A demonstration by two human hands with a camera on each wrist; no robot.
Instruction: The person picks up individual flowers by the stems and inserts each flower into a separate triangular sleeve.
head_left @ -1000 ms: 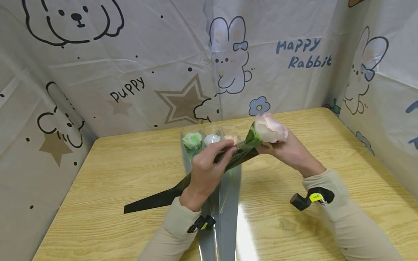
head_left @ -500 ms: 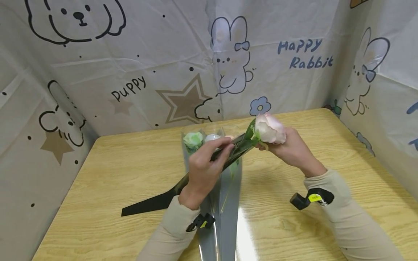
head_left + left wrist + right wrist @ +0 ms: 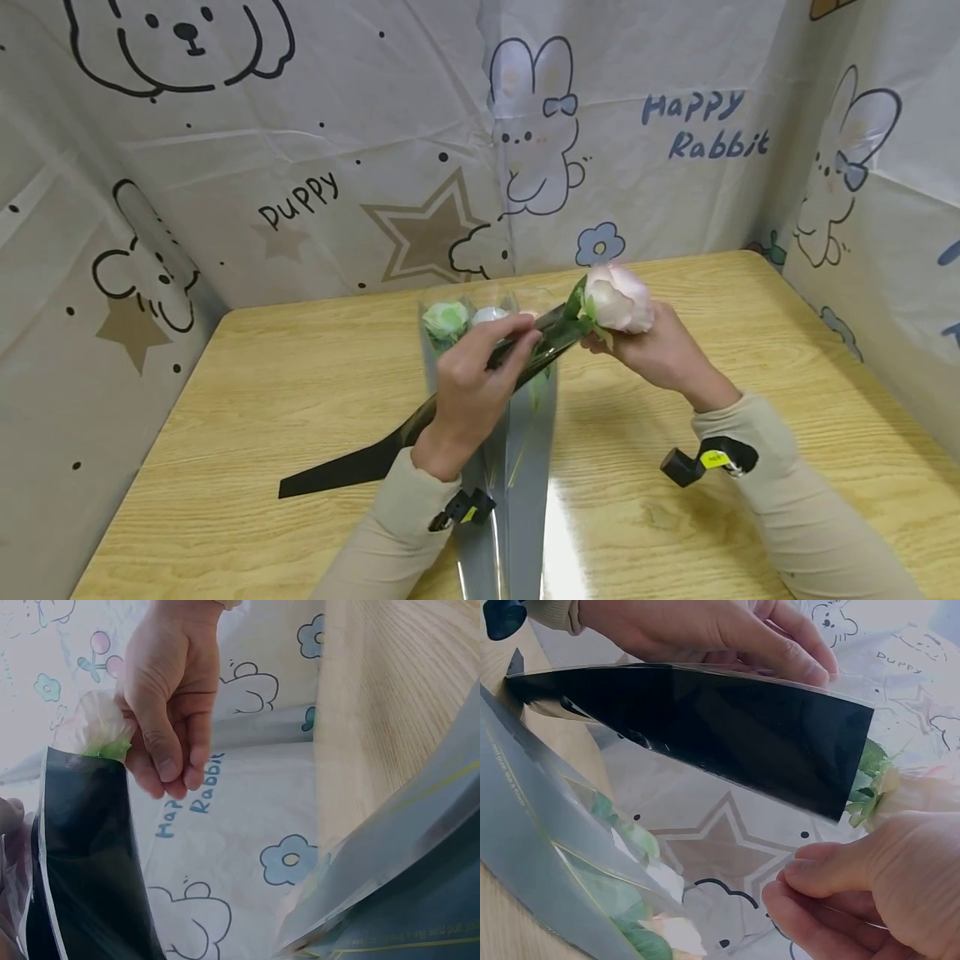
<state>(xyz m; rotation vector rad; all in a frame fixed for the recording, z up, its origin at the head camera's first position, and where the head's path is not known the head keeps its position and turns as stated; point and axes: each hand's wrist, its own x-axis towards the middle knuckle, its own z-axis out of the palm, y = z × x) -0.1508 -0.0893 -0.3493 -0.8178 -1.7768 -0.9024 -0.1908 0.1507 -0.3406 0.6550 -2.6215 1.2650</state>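
Observation:
A pale pink flower (image 3: 621,300), with green leaves below its head, stands out of the open end of a black flower sleeve (image 3: 727,735). My left hand (image 3: 476,383) pinches the sleeve's edge between thumb and fingers, holding it slanted up to the right. The narrow tail of the sleeve reaches down to the left. My right hand (image 3: 667,350) is right behind and below the flower head, partly covered by it. In the left wrist view the right fingers (image 3: 196,735) are loosely curled beside the flower, with nothing between thumb and fingertips.
Beneath my left arm, grey flower sleeves (image 3: 531,467) lie on the wooden table (image 3: 300,367). A green flower (image 3: 445,319) and a white flower (image 3: 490,315) show at their far end, and a peach flower (image 3: 676,931) in the right wrist view. Printed cloth (image 3: 300,108) walls the table.
The flower head has shifted slightly left relative to the cloth, its leaves showing more at the sleeve's mouth. My right hand has moved slightly down. My left hand keeps its hold on the sleeve.

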